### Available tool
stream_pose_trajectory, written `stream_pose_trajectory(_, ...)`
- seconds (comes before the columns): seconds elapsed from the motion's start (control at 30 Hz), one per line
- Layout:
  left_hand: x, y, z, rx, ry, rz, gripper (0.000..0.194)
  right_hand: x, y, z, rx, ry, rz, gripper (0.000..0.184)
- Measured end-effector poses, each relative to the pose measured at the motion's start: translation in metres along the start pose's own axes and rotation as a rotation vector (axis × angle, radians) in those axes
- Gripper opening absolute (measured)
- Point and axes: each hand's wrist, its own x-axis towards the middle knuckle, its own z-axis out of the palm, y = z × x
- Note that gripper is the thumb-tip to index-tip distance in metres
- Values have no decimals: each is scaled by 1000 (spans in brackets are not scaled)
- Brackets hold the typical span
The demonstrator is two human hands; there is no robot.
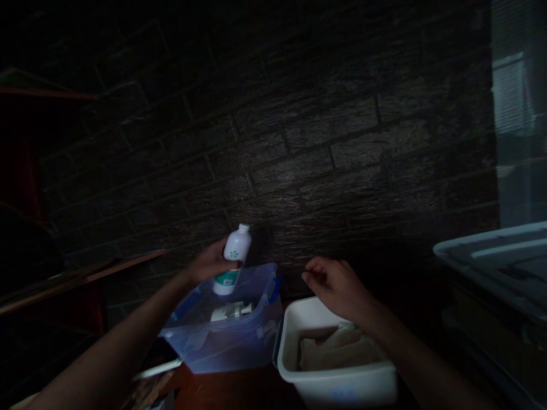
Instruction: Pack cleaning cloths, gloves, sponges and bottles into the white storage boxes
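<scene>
My left hand (213,262) is wrapped round a white bottle (238,245) with a green label and a narrow white top. It holds the bottle slightly tilted above a clear bluish plastic box (231,353). Inside that box lies a white pump bottle (228,311) on its side. My right hand (335,285) hangs over the far rim of a white bin (342,378), its fingers loosely curled with a gap to the thumb. No object shows in it. Folded beige cloth-like material (342,347) lies in the bin.
A dark brick-patterned wall (294,154) rises behind the containers. Wooden shelves (85,279) stand at the left. On the right is a large container with a pale lid (499,250). The box rests on a reddish-brown surface (222,390). The scene is dim.
</scene>
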Motion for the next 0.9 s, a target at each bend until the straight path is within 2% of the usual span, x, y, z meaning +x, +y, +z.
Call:
stream_pose_trajectory(0.03,1,11,3,-8,-18,8,69,0,2,3,22,27,14,27)
stream_pose_trajectory(0.1,0,30,18,-26,-42,28,70,-1,4,8,69,75,41,57)
stream_pose_trajectory(0.17,-5,42,45,-102,-29,57,60,-1,3,11,190,51,63,78)
stream_pose_trajectory(0.2,-10,46,61,-174,-20,58,56,-2,2,12,295,5,71,81)
stream_pose_trajectory(0.27,-21,48,97,-382,-13,93,57,-3,-1,12,541,-100,101,76)
stream_pose_trajectory(0.33,-33,47,130,-573,-40,100,66,-4,-4,11,725,-182,145,65)
stream_pose_trajectory(0.4,-42,47,156,-703,-78,92,74,-4,-6,11,784,-203,186,58)
stream_pose_trajectory(0.47,-49,51,174,-791,-42,41,76,-5,-7,12,733,-171,186,51)
stream_pose_trajectory(0.6,-54,57,195,-793,117,-43,72,-7,-10,17,350,70,188,38)
stream_pose_trajectory(0.67,-55,54,200,-767,161,-55,66,-10,-11,20,191,115,212,35)
stream_pose_trajectory(0.8,-56,38,203,-853,174,-108,55,-15,-10,19,172,15,166,40)
stream_pose_trajectory(0.9,-55,30,199,-1043,99,-103,51,-13,-10,14,380,-141,188,58)
